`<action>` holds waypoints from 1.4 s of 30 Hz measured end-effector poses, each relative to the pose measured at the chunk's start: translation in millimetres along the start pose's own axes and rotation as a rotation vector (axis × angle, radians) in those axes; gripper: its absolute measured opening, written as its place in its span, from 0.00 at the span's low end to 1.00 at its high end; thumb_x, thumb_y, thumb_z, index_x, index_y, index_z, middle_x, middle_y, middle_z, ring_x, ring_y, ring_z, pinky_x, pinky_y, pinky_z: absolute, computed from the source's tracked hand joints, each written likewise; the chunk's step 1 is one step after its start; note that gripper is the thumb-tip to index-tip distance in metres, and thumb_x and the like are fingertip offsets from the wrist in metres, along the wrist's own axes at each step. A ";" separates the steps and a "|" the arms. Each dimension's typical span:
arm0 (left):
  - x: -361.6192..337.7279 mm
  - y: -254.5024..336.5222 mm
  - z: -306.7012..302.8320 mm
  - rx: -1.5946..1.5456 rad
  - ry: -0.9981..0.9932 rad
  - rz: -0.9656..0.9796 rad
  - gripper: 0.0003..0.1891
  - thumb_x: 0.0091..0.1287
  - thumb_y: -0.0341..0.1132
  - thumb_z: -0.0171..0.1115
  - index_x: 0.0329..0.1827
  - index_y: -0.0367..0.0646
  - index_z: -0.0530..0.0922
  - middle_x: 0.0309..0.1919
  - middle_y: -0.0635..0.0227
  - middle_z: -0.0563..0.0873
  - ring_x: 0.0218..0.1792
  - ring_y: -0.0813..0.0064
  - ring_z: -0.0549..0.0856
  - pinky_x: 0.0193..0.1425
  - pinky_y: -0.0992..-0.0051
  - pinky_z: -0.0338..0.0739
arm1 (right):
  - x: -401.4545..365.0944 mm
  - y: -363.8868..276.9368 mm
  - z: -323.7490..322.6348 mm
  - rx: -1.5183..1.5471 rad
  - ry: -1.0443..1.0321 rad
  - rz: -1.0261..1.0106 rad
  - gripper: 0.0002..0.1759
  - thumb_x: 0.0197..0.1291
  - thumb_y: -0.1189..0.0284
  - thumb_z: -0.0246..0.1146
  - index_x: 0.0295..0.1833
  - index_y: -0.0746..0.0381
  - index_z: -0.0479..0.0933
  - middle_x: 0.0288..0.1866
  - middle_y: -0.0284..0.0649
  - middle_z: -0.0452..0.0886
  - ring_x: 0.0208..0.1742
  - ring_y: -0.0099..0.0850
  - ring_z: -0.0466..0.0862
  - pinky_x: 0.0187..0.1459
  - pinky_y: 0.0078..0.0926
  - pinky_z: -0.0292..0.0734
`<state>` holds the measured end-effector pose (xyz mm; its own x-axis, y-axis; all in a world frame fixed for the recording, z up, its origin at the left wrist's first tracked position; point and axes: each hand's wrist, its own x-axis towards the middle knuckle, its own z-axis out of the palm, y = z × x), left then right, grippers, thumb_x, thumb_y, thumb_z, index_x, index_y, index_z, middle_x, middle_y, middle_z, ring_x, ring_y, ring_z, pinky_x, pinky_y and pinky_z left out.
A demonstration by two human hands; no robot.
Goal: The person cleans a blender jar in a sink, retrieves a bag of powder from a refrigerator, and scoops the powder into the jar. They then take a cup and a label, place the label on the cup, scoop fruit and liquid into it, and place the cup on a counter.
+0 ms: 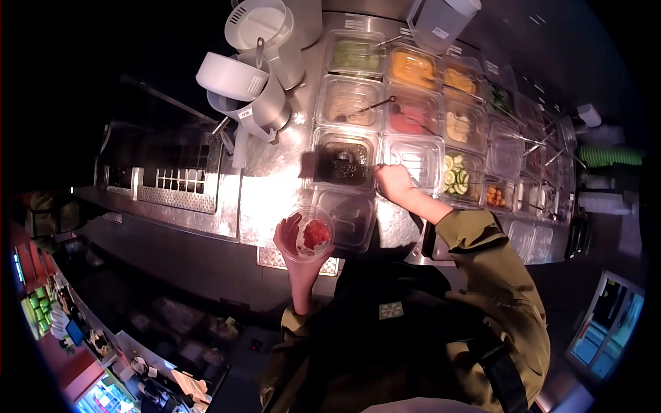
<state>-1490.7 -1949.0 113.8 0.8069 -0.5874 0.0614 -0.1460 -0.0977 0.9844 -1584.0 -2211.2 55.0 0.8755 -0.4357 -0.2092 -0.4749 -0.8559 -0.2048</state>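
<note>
My left hand (288, 237) is wrapped around a clear plastic cup (329, 227), held at the counter's front edge with its mouth up. Chunky red food (317, 235) lies in the bottom of the cup. My right hand (394, 182) is closed in a fist at the right rim of a clear tub of dark liquid with small bits (337, 164). A rounded shape shows in that liquid; what my right fingers hold is hidden. Just right of the fist is a clear tub (421, 155) with pale contents. A lidded clear tub (344, 219) sits below the dark one.
Rows of tubs hold orange pieces (413, 67), pink-red food (407, 118), sliced limes (456, 173) and small orange balls (495, 196), several with spoons. Stacked white pitchers (272, 65) stand at upper left. A metal sink (186, 203) lies left; a grey pitcher (441, 31) stands behind.
</note>
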 end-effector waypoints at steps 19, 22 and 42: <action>57.9 6.1 31.1 0.500 0.059 -0.071 0.44 0.37 0.32 0.76 0.61 0.36 0.62 0.52 0.54 0.72 0.54 0.57 0.72 0.58 0.65 0.67 | -24.3 20.4 61.6 1.060 -0.124 0.419 0.10 0.54 0.68 0.57 0.29 0.63 0.79 0.23 0.39 0.80 0.27 0.30 0.79 0.33 0.27 0.73; 71.0 -4.1 37.8 0.753 0.065 0.102 0.42 0.36 0.34 0.74 0.59 0.39 0.66 0.47 0.56 0.75 0.50 0.52 0.73 0.54 0.61 0.67 | -44.2 17.2 25.2 1.251 -0.064 0.383 0.12 0.60 0.72 0.53 0.26 0.63 0.75 0.20 0.25 0.70 0.23 0.17 0.65 0.26 0.17 0.62; 97.7 -24.0 63.8 -0.129 0.041 0.002 0.51 0.36 0.21 0.73 0.65 0.38 0.49 0.59 0.55 0.64 0.61 0.64 0.66 0.65 0.66 0.63 | -84.9 1.4 -82.9 1.230 0.108 0.098 0.08 0.60 0.73 0.56 0.32 0.65 0.77 0.18 0.30 0.72 0.21 0.20 0.72 0.25 0.20 0.67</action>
<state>-1444.8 -2055.3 85.7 0.8297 -0.5541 0.0679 -0.0755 0.0090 0.9971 -1651.6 -2198.6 151.8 0.8068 -0.5536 -0.2067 -0.2565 -0.0130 -0.9665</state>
